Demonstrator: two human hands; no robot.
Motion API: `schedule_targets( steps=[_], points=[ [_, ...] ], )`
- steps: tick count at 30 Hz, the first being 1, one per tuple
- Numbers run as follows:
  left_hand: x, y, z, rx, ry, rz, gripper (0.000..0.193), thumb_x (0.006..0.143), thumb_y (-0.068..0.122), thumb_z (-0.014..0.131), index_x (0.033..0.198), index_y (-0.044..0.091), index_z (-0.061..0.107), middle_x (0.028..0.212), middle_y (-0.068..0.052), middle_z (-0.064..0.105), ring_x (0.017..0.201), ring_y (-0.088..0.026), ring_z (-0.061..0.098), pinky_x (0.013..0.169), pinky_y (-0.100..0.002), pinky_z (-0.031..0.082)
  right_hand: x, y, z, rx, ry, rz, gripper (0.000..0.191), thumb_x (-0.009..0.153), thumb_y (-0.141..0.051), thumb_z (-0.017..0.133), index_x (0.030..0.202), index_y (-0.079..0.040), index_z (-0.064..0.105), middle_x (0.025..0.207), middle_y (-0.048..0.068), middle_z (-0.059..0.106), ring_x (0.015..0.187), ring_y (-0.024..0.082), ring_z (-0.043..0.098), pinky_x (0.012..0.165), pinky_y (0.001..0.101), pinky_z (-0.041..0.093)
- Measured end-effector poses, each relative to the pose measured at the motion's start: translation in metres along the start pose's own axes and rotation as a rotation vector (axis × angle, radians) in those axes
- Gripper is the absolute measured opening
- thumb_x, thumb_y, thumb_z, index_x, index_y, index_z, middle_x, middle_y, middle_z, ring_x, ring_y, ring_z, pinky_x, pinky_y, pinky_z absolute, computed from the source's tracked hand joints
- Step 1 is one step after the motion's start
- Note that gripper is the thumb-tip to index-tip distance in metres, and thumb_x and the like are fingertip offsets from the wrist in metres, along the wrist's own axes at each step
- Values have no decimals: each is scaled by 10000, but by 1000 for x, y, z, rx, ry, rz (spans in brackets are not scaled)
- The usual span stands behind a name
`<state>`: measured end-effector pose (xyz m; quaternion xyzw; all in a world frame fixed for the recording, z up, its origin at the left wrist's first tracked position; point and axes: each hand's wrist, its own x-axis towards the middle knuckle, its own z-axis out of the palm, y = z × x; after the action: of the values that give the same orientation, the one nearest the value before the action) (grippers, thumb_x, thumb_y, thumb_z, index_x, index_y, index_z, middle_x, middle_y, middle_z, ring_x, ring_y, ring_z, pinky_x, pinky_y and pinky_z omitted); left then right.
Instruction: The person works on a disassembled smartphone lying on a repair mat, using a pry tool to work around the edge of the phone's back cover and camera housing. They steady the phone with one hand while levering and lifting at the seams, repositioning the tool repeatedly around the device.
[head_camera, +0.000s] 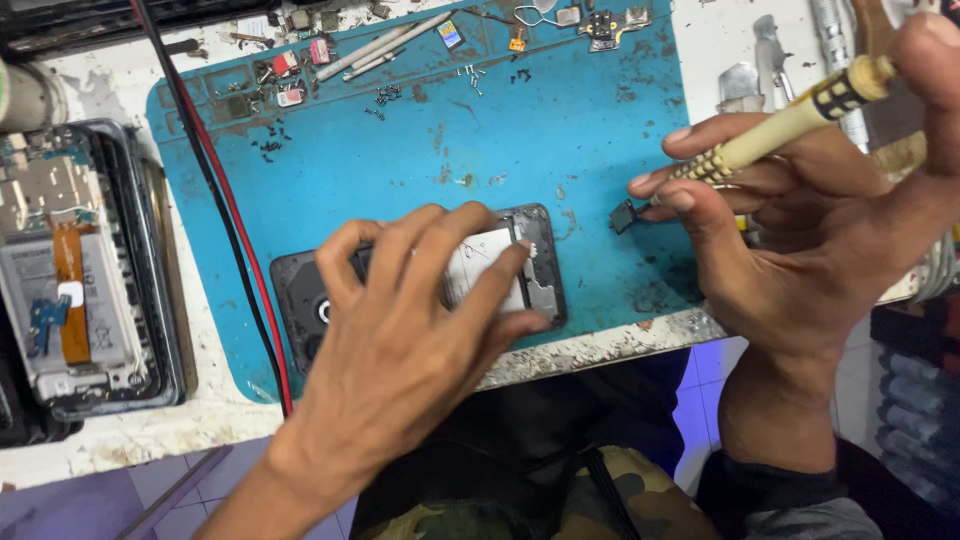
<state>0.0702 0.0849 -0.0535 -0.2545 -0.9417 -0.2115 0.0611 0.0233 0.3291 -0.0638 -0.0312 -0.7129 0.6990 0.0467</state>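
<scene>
Fingers of my left hand (420, 330) spread wide over the opened phone (520, 275) on the blue mat (520, 130), hiding its middle; my right hand (800, 230) pinches a cream screwdriver (780, 130), its tip hidden behind my fingertips.

Left hand (400, 330) splayed, right hand (800, 240) pinching.

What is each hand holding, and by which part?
Right hand grips a screwdriver by its cream handle. Left hand only presses on the opened phone.
</scene>
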Motion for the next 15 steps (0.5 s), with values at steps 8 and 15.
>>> schedule_targets(
  steps=[8,15],
  points=[
    [1,-1,15,69,-32,-29,568,991,556,707,1371,140,636,1392,-127,544,1290,-279,497,1030,-574,265,1,17,-11,-443,-255,-466,220,1109,141,627,1237,127,449,1126,287,638,963,317,755,840,368,699],
    [-2,-1,16,104,-61,-80,777,961,688,621,1506,136,570,1365,-101,558,1246,-257,509,1036,-582,230,-8,19,-8,-447,-194,-428,97,1137,86,648,1158,142,571,1125,253,661,1001,304,777,895,352,707]
  ],
)
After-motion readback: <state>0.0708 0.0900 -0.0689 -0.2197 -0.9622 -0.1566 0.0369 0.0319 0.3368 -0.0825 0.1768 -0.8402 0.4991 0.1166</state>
